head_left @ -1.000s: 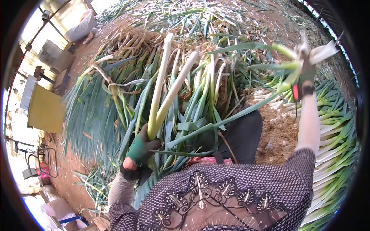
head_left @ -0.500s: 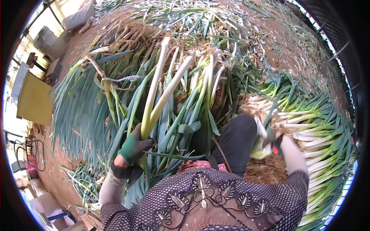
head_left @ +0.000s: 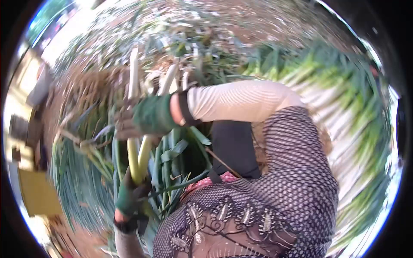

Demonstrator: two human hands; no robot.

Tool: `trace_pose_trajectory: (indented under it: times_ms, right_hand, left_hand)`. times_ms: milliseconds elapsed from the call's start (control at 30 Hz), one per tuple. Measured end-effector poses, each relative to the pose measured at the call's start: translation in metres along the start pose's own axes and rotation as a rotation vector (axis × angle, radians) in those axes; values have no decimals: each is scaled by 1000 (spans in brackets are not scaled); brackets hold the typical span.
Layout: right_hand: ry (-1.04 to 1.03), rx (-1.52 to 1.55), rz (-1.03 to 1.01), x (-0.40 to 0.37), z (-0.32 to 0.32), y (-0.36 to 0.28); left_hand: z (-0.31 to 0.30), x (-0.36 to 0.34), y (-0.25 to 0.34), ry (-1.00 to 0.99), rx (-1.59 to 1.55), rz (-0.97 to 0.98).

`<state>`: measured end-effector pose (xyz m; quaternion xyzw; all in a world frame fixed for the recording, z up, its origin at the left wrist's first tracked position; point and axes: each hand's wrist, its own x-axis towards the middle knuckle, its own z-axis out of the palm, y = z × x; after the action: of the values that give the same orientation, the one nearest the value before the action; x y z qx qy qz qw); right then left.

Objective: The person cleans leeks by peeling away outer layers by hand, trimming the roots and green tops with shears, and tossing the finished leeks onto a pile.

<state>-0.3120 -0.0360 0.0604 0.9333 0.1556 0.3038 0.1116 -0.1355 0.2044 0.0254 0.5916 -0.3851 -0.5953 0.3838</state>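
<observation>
Closest in, your left hand (head_left: 130, 195) grips two leeks (head_left: 133, 158) where their white turns green, above the near edge of a leek heap (head_left: 81, 189). Just beyond, your right hand (head_left: 148, 116) crosses them higher up, though whether it clenches them I cannot tell; farther off, loose leaves (head_left: 172, 32) lie strewn past the heap's far edge.

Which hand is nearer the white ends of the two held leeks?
Right. The right hand crosses in front of the leeks, below their white ends; the left hand grips them lower down, farther from those ends.
</observation>
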Motion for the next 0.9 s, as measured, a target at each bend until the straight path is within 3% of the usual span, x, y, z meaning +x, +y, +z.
trace_pose_trajectory:
  times_ms: [167, 200, 267, 367, 467, 567, 600, 667, 733, 800, 900]
  right_hand:
    - [-263, 27, 191, -39, -51, -24]
    - [-226, -103, 159, -46, -69, -31]
    - [-242, -36, 233, -61, -81, -35]
    - [-243, -169, 294, -81, -116, -26]
    - [-378, -341, 421, -99, -187, -19]
    - [-288, -564, 543, -150, -244, -11]
    - [-326, -675, 596, -165, -273, -18]
    - [-326, -819, 727, -184, -320, -46]
    - [-565, -948, 1358, -182, -368, -90]
    - [-226, -1166, 952, -233, -404, -120]
    - [-68, -1481, 1464, -272, -432, -163]
  left_hand:
    - [28, 17, 42, -201, 319, 61]
    - [29, 26, 47, -244, 400, 70]
    - [41, 36, 65, -305, 439, 155]
    - [60, 44, 118, -370, 633, 264]
    - [63, 50, 169, -420, 752, 597]
    - [-17, 67, 206, -181, 800, 823]
    - [-45, 77, 210, -22, 677, 967]
    - [-76, 68, 223, 291, 494, 1074]
    - [-132, 76, 215, 336, 470, 1083]
    - [-192, 91, 202, 357, 418, 1056]
    - [-251, 121, 154, 354, 315, 921]
